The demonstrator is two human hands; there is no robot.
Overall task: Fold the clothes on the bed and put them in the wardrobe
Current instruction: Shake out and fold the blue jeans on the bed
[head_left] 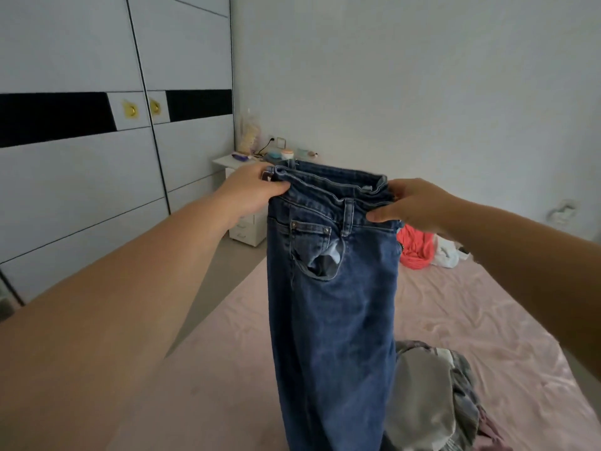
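Observation:
A pair of dark blue jeans [331, 304] hangs in the air over the bed [234, 369], held up by the waistband with the legs together. My left hand [257, 190] grips the left end of the waistband. My right hand [413, 203] pinches the right end, thumb in front. The lower legs run out of the bottom of the view. A grey crumpled garment [426, 402] lies on the pink sheet at the lower right. A coral-red garment [414, 249] and a white one [450, 252] lie farther back. The wardrobe [97, 157] stands at the left, its sliding doors closed.
A white bedside cabinet [247, 229] with small items on top stands in the far corner between the wardrobe and the wall. A strip of floor [224, 275] runs between the bed's left edge and the wardrobe. A bare white wall is behind.

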